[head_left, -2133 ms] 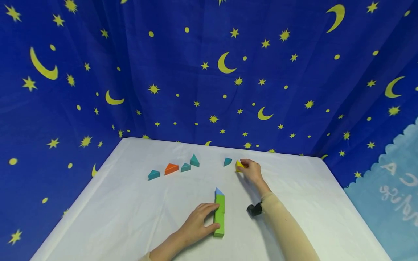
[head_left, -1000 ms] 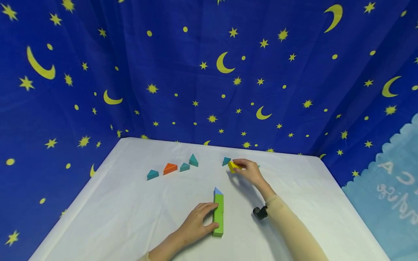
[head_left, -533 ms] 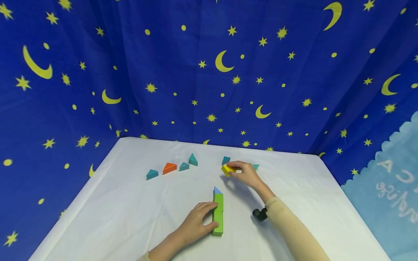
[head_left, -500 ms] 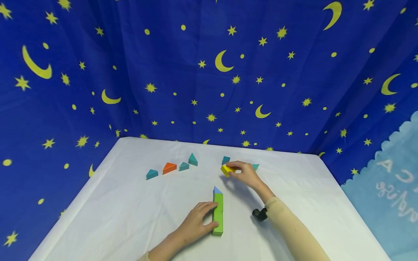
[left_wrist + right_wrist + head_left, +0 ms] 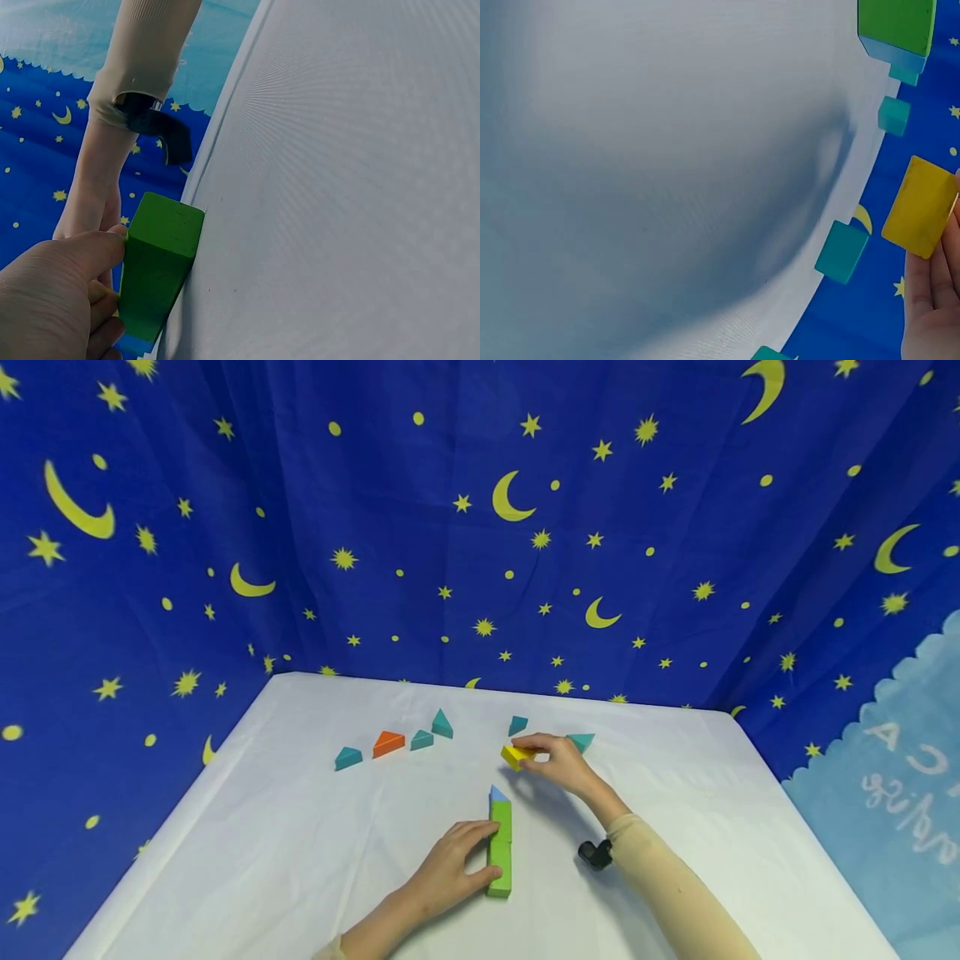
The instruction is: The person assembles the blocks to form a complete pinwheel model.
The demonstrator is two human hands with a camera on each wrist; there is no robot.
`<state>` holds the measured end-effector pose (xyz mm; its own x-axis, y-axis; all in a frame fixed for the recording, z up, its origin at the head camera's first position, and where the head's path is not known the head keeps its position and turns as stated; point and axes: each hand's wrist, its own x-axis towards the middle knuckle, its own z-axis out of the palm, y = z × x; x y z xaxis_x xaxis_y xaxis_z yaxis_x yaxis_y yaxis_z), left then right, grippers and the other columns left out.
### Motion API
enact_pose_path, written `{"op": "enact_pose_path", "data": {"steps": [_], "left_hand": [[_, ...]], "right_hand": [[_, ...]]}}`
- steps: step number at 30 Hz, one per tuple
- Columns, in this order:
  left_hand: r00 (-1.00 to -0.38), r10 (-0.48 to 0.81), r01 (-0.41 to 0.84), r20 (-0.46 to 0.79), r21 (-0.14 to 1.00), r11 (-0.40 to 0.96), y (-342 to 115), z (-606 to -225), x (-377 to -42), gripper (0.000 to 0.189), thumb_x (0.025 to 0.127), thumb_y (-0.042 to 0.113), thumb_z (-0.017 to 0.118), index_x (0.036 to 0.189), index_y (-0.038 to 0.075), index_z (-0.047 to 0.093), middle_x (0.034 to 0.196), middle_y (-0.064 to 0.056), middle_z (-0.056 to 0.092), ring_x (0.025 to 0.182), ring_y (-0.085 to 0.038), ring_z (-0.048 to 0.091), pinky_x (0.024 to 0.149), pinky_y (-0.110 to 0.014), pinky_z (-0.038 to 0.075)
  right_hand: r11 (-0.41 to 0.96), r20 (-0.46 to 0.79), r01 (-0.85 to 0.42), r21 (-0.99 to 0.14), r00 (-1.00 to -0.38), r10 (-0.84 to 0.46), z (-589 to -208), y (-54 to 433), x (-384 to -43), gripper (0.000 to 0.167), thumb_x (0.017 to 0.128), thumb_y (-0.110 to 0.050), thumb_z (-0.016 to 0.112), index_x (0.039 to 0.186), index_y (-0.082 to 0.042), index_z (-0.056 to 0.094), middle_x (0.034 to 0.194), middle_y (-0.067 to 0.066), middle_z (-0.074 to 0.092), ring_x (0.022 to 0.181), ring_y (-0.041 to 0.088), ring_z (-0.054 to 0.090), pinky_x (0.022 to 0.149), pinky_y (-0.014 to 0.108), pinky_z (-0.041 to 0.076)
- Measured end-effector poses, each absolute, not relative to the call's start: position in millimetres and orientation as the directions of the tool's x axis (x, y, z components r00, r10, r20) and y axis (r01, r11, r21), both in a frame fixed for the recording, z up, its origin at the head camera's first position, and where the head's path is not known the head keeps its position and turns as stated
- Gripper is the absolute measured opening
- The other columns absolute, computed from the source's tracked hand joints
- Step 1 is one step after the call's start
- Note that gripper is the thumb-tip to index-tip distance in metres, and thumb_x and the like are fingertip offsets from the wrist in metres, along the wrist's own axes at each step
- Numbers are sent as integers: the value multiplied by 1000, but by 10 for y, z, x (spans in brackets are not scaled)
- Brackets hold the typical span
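My right hand [image 5: 561, 765] pinches a yellow block [image 5: 513, 757] between thumb and fingers over the far part of the table. In the right wrist view the same yellow block [image 5: 921, 208] shows a flat four-sided face. My left hand [image 5: 444, 873] rests against the left side of two green blocks [image 5: 500, 852] lying end to end, thumb and fingertips touching their edge. A blue triangular block [image 5: 498, 794] sits at the far end of that green row. In the left wrist view the near green block [image 5: 161, 259] has my thumb against its side.
On the white table [image 5: 300, 827], an orange triangular block [image 5: 388, 743] stands among several teal ones at the far left. Another teal block [image 5: 517, 725] is beyond the yellow one, and a teal block [image 5: 581, 742] lies behind my right hand. A star-patterned blue curtain [image 5: 420, 527] borders the table.
My right hand has brought the yellow block left and nearer, toward the green row, turning it slightly. The teal block behind that hand has come into view. My left hand stays in place.
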<state>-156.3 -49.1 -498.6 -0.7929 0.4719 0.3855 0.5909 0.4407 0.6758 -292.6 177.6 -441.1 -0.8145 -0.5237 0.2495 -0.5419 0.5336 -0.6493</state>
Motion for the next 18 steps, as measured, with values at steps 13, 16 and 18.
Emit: {"op": "enact_pose_path", "data": {"steps": [13,16,18], "left_hand": [[-798,476,581,369,680,446,-491,-4974,-1563,55,87,32,69,131,3,53,129,-6,54,118,-22,49,99,-39,40],[-798,477,582,369,680,447,-493,-4970,-1566,55,87,31,69,131,3,53,129,-6,55,118,-22,49,99,-40,40],[-799,478,578,364,684,446,-495,-4968,-1568,55,87,32,68,131,3,53,129,-6,54,118,-22,49,99,-40,40]], "right_hand": [[507,207,-559,-656,-779,-592,-4477,1775,-2800,34,85,-8,69,117,0,65,111,6,67,102,21,62,89,37,50],[506,199,-555,-660,-779,-594,-4492,1767,-2783,33,86,-9,69,118,0,65,112,7,66,102,22,61,88,38,50],[509,192,-550,-663,-781,-594,-4503,1761,-2774,33,86,-9,69,118,0,65,112,6,66,102,22,61,89,38,50]]}}
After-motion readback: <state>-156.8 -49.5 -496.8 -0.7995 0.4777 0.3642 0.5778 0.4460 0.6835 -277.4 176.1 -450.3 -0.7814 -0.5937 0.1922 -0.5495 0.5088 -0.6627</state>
